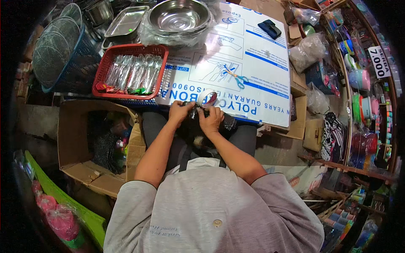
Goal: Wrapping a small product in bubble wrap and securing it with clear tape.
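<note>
Both hands meet at the near edge of the table, over my lap. My left hand [180, 111] pinches a small piece of crumpled dark plastic [190, 109] between thumb and fingers. Close beside it, my right hand [211, 119] has its fingers bent around dark, shiny plastic at the lower side of a roll of tape [207, 96]. The roll stands tilted at the table edge and shows a reddish inner ring. Beyond the hands, scissors with blue-green handles [239, 79] lie on the white printed sheet [272, 101]. What the fingers grip is partly hidden.
Left on the table is a red plastic basket [130, 46] of wrapped spoons, with steel basins [179, 15] behind it. A dark folded pouch [269, 29] lies far right. An open cardboard box [72, 136] stands by my left leg; shelves [347, 126] of wares line the right.
</note>
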A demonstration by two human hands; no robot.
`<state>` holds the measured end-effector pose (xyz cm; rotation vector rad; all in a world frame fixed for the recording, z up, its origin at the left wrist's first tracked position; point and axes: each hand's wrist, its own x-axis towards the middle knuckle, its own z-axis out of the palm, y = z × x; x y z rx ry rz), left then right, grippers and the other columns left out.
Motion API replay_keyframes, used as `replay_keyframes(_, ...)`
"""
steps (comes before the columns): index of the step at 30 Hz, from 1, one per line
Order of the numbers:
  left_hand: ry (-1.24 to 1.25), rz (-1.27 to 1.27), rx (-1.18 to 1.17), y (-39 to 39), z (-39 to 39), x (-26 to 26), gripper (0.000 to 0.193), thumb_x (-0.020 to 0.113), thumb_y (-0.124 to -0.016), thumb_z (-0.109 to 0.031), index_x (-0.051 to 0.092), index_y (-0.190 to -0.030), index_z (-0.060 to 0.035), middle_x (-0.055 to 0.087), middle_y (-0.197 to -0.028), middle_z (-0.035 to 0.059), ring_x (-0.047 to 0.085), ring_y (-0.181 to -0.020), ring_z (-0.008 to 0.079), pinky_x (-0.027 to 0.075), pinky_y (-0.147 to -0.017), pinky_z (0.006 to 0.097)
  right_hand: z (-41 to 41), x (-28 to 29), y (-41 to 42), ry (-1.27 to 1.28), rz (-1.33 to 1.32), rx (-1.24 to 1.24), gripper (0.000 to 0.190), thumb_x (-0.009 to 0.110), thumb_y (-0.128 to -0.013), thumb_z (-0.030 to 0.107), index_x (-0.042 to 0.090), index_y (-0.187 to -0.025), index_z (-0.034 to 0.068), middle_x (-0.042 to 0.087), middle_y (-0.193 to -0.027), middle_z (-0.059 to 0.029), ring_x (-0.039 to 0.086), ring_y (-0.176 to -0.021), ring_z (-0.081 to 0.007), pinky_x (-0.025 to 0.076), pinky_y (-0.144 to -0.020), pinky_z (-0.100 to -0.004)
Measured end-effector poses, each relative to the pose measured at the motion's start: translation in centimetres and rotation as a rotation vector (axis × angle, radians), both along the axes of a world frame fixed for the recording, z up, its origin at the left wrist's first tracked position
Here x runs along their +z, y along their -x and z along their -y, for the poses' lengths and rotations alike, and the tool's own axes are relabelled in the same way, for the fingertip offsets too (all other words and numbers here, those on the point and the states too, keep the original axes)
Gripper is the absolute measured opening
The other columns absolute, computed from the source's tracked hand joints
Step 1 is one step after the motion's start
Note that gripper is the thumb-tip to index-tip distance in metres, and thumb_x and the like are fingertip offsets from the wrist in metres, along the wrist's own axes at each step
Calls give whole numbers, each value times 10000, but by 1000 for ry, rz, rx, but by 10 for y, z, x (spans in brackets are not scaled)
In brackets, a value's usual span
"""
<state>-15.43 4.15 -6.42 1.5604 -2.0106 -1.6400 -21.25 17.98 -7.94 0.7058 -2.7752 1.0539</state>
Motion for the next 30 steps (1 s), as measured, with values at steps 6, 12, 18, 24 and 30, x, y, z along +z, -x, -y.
replay_keyframes(6,-249,-187,140,-1,3,-12,476,788,-694,-376,569,-885,1,595,-821,59,539,-723,135,435,-635,286,11,13,1,36,1,35,333,710,-750,405,570,-842,118,499,-889,-89,453,-916,-312,326,-802,-446)
replay_keyframes(12,-519,-739,432,5,2,8,198,681,-832,-131,550,-947,-38,592,-846,38,556,-734,113,447,-625,255,35,51,7,132,-22,18,287,717,-721,326,632,-914,132,535,-971,-87,460,-990,-297,308,-875,-436)
replay_keyframes(18,-560,-901,592,25,-12,-7,195,652,-873,-155,536,-978,-38,600,-870,31,577,-778,128,466,-678,271,57,63,46,90,-35,176,204,686,-713,229,714,-901,158,548,-1001,-77,459,-1017,-309,343,-907,-436)
replay_keyframes(24,-352,-565,585,37,-35,-26,316,653,-876,-249,496,-1015,-13,595,-925,88,583,-830,172,466,-694,316,43,15,61,180,21,182,193,703,-715,167,697,-894,94,563,-994,-123,493,-980,-329,408,-862,-412)
replay_keyframes(30,90,-25,146,36,-28,1,357,601,-855,-357,550,-985,-28,629,-899,176,601,-841,310,456,-767,371,30,2,55,226,-9,181,200,708,-728,175,666,-882,55,561,-1040,-157,518,-979,-351,421,-856,-417)
